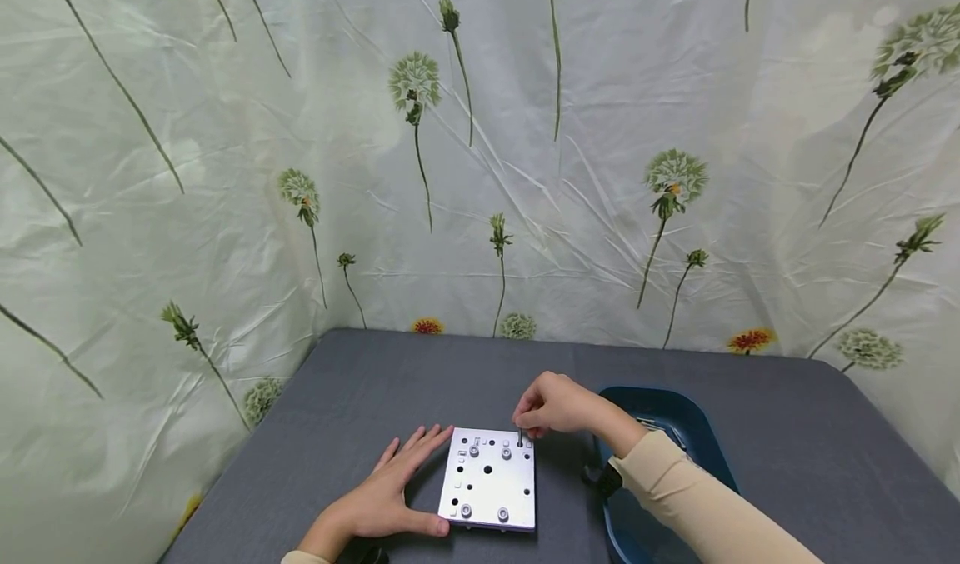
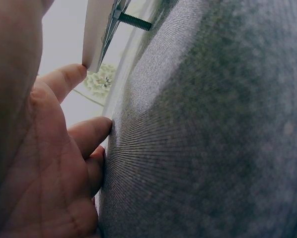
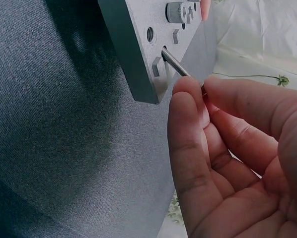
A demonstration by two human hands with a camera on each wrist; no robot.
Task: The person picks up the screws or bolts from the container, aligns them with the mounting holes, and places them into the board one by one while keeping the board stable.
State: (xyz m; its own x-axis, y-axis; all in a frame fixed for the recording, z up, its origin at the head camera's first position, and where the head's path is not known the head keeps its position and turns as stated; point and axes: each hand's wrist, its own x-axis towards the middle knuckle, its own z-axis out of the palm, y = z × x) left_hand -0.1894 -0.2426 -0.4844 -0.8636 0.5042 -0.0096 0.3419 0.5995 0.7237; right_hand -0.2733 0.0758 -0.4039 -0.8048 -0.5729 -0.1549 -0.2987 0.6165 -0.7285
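Observation:
A square silver metal plate with several holes lies on the table, slightly raised. Socket-head screws stand in several of its holes. My right hand is at the plate's far right corner and pinches a thin threaded screw between thumb and fingers. The screw's tip meets a hole at that corner; its head is hidden by my fingertips. My left hand lies spread at the plate's left side, with thumb and index finger touching its edge. Under the plate a screw's threaded end sticks out in the left wrist view.
A dark blue tray stands to the right, under my right forearm, with some small metal parts inside. The grey cloth-covered table reaches back to a white curtain with a dandelion print.

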